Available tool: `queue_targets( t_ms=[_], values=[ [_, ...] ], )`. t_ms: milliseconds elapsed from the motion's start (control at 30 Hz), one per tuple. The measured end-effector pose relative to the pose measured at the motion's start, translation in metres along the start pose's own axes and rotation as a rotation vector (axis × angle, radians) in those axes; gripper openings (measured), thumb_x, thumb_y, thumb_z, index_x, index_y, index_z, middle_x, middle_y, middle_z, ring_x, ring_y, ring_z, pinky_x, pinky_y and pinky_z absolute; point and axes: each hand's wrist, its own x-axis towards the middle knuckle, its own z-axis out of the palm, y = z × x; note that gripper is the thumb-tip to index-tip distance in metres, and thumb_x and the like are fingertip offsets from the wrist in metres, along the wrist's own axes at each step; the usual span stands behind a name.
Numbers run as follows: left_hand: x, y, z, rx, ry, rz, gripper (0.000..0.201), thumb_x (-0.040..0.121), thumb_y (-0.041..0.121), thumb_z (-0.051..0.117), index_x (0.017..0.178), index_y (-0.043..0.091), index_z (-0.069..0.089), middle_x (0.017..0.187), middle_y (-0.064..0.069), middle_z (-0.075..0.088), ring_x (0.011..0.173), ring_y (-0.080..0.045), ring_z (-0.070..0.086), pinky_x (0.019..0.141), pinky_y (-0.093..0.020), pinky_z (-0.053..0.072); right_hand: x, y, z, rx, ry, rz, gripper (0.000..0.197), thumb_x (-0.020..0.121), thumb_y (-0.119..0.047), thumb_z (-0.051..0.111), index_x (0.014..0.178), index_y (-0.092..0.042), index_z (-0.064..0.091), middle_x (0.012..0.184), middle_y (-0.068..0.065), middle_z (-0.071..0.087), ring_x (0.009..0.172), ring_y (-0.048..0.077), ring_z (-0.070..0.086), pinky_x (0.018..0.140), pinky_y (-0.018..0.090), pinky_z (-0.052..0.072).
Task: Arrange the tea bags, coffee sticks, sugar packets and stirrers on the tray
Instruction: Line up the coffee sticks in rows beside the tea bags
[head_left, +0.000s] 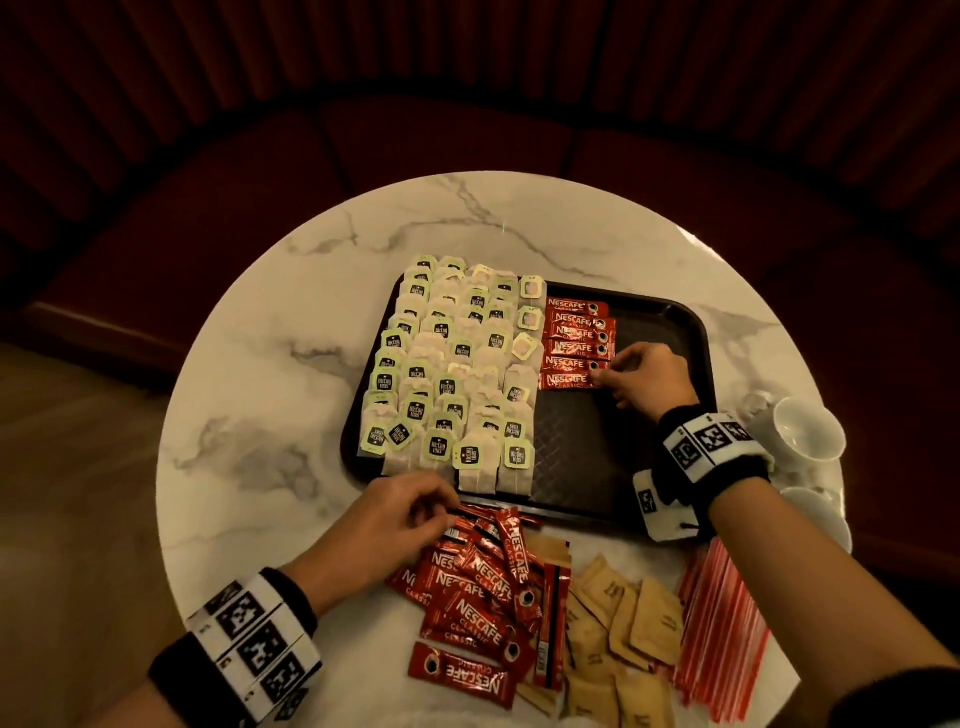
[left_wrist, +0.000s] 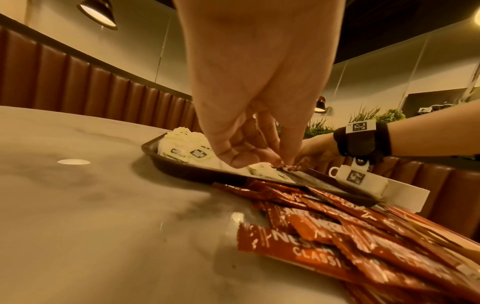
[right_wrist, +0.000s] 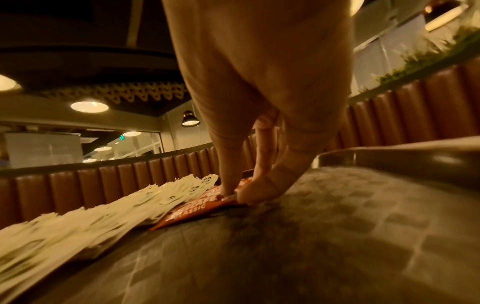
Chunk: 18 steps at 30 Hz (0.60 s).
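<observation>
Near edge of the round marble table (head_left: 260, 415): loose red "NESCAFE CLASSIC" coffee sticks (head_left: 467, 597), tan sugar packets (head_left: 623, 623), red stirrers (head_left: 722, 623); left hand (head_left: 395, 519) pinches one stick from the pile. On the dark textured plastic tray (head_left: 670, 322), right hand (head_left: 644, 379), fingers curled, pinches the nearest stick of a six-stick column (head_left: 571, 345) beside green-tagged "McCoy teas" tea bags (head_left: 441, 374). Tray's right side is bare.

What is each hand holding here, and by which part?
The right hand pinches the right end of the nearest coffee stick on the tray. The left hand pinches the end of a coffee stick from the pile.
</observation>
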Motion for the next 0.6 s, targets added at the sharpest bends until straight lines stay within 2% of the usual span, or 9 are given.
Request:
queue_targets(
  t_ms=[67,133,200,300,367,467,533,600],
  values=[
    [0.0,-0.001,0.002,-0.004,-0.016,0.012,0.013,0.091,0.019,0.066,0.1,0.027,0.064,0.093,0.011,0.062,0.086,-0.002,0.055,0.071,-0.013,0.046,-0.003,-0.004,-0.004,-0.026,0.017,-0.024,0.024,0.079,-0.024,0.082,0.091,-0.016,0.062,0.093,0.006,0.068,0.071,0.013,0.065,0.057,0.024,0.052],
    [0.001,-0.002,0.003,0.001,-0.026,0.023,0.012,0.09,0.02,0.066,0.1,0.027,0.065,0.093,0.01,0.063,0.085,-0.006,0.055,0.07,-0.015,0.047,-0.007,-0.008,-0.007,-0.081,0.013,-0.099,0.023,0.081,-0.022,0.08,0.097,-0.017,0.065,0.097,0.002,0.066,0.079,0.011,0.063,0.07,0.025,0.051],
    [0.001,-0.004,0.004,0.007,-0.028,0.032,0.012,0.09,0.021,0.066,0.1,0.028,0.065,0.093,0.011,0.063,0.084,-0.005,0.055,0.07,-0.015,0.047,-0.011,-0.014,-0.007,-0.161,-0.06,-0.235,0.03,0.082,-0.017,0.078,0.111,-0.016,0.067,0.107,-0.002,0.061,0.094,0.011,0.057,0.083,0.026,0.046],
    [0.001,-0.006,0.006,0.013,-0.032,0.044,0.012,0.091,0.022,0.066,0.102,0.026,0.066,0.093,0.011,0.062,0.084,-0.002,0.055,0.07,-0.014,0.046,-0.013,-0.022,-0.002,-0.345,-0.218,-0.431,0.041,0.083,-0.016,0.077,0.123,-0.015,0.066,0.126,0.004,0.059,0.115,0.018,0.054,0.102,0.029,0.039],
    [0.002,-0.007,0.007,0.028,-0.04,0.058,0.012,0.091,0.022,0.066,0.103,0.025,0.066,0.092,0.012,0.061,0.082,0.001,0.054,0.07,-0.012,0.045,-0.01,-0.025,0.002,-0.453,-0.271,-0.477,0.04,0.085,-0.015,0.075,0.124,-0.017,0.067,0.129,0.007,0.058,0.121,0.022,0.052,0.104,0.028,0.035],
    [0.001,-0.01,0.01,0.078,-0.053,0.101,0.013,0.09,0.023,0.067,0.103,0.024,0.066,0.091,0.015,0.058,0.083,0.005,0.052,0.07,-0.01,0.042,-0.007,-0.025,0.006,-0.466,-0.262,-0.466,0.037,0.086,-0.013,0.072,0.122,-0.017,0.068,0.126,0.008,0.059,0.118,0.023,0.053,0.104,0.029,0.037],
    [0.0,-0.014,0.011,0.117,-0.075,0.107,0.017,0.088,0.028,0.069,0.105,0.027,0.064,0.096,0.019,0.055,0.087,0.007,0.052,0.075,-0.01,0.042,-0.006,-0.026,0.007,-0.454,-0.243,-0.45,0.036,0.086,-0.014,0.073,0.122,-0.017,0.069,0.125,0.009,0.06,0.119,0.025,0.053,0.109,0.035,0.038],
    [-0.002,-0.019,0.012,0.165,-0.123,0.094,0.027,0.086,0.039,0.069,0.111,0.03,0.062,0.103,0.023,0.05,0.095,0.008,0.048,0.084,-0.016,0.044,-0.008,-0.029,0.007,-0.455,-0.235,-0.439,0.038,0.086,-0.014,0.074,0.123,-0.017,0.068,0.127,0.009,0.061,0.12,0.025,0.053,0.108,0.035,0.038]
  ],
)
